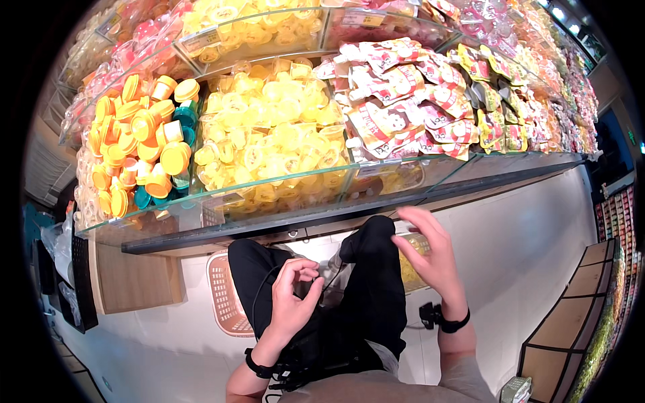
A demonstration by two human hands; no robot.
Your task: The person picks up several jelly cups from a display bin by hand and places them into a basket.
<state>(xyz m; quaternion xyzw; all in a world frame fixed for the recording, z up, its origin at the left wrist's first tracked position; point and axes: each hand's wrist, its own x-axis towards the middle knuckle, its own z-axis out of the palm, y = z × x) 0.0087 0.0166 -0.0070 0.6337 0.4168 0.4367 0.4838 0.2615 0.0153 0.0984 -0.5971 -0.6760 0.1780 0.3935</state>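
My left hand (297,297) is over my lap, its fingers curled but apart, with nothing seen in it. To the right, my right hand (426,249) is raised near my knee below the shelf edge, fingers spread and empty. Partly behind it on the floor is a container of yellow packs (410,267). Ahead, a glass-fronted display shelf holds yellow jelly cups (272,136), orange-lidded cups (143,126) with some teal-lidded ones, and pink-and-white spouted pouches (393,121). Yellow-and-dark pouches (491,111) lie farther right.
A pink plastic basket (227,302) stands on the floor left of my legs. The shelf's glass front edge (282,179) runs across above my knees. A wooden cabinet (136,282) is at the left. Another display stand (559,322) and a small green basket (515,390) are at the right.
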